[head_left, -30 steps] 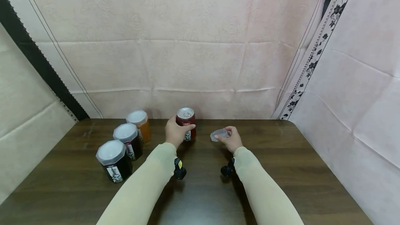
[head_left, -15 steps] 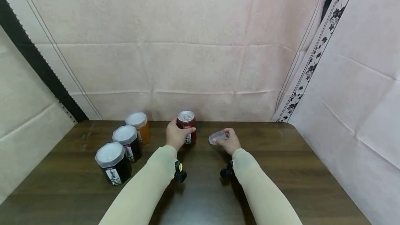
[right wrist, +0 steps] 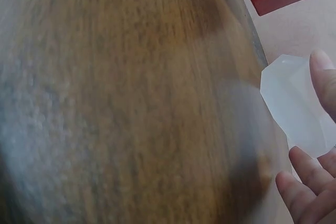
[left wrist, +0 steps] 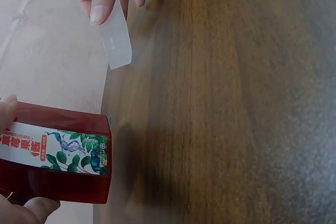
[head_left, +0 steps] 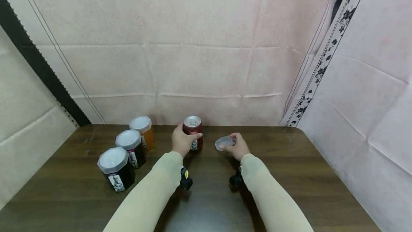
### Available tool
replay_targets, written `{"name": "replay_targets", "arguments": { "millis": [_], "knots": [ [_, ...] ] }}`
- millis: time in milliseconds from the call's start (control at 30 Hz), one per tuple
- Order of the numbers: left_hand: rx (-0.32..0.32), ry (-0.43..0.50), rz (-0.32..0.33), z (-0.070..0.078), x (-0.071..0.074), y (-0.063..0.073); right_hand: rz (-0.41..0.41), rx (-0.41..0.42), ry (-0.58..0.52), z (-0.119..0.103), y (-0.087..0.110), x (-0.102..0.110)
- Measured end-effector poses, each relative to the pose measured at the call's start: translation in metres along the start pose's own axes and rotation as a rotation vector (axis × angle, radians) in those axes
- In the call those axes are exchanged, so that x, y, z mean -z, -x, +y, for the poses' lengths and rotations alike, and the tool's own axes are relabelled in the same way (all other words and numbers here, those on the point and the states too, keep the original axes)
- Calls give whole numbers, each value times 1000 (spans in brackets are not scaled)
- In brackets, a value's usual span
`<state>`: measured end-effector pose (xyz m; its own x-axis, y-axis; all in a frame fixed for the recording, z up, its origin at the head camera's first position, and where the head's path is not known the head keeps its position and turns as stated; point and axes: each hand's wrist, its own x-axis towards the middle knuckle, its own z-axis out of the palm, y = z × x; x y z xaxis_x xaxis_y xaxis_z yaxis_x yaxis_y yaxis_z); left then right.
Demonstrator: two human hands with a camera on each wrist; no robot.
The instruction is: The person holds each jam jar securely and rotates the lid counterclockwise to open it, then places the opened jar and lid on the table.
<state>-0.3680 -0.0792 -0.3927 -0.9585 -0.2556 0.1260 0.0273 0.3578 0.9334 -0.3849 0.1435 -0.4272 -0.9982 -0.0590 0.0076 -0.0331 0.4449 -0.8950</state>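
Note:
My left hand (head_left: 182, 141) grips a dark red jam jar (head_left: 198, 142) near the table's back edge, thumb across its front. The jar has a silver pull-ring top and a label with green leaves, plain in the left wrist view, where the jar body (left wrist: 31, 187) lies between thumb and fingers. To its right, my right hand (head_left: 239, 146) pinches a translucent eight-sided plastic lid (head_left: 223, 143) by one edge, apart from the jar. In the right wrist view the lid (right wrist: 291, 103) is tilted, with the thumb on one side; part of the hand is out of frame.
Three jars with white lids stand in a slanting row on the left: an orange one (head_left: 148, 137), a dark one (head_left: 140, 155) and another dark one (head_left: 128, 174) nearest me. A pale cloth (head_left: 206, 63) hangs behind the brown wooden table (head_left: 289, 189).
The lid has shifted slightly left and turned in my right hand's fingers. My left hand keeps its grip on the jam jar, which stays in nearly the same place.

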Motion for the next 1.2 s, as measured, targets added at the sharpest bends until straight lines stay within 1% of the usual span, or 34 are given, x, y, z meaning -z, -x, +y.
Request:
{"name": "replay_targets", "arguments": {
  "millis": [200, 600, 767, 933, 1200],
  "knots": [
    [-20, 3, 6, -2, 0, -1, -10, 0, 22, 1, -2, -1],
    [-19, -7, 5, -13, -3, -2, -37, -20, 85, 1, -1, 1],
    [-26, 3, -6, -13, -7, -1, -48, -13, 126, 5, -3, 4],
    [-50, 6, -2, -14, -9, 0, -54, 6, 147, 9, -6, 7],
    [-45, -5, -4, -13, -9, 0, -66, 22, 199, 12, -8, 9]
  ]
}}
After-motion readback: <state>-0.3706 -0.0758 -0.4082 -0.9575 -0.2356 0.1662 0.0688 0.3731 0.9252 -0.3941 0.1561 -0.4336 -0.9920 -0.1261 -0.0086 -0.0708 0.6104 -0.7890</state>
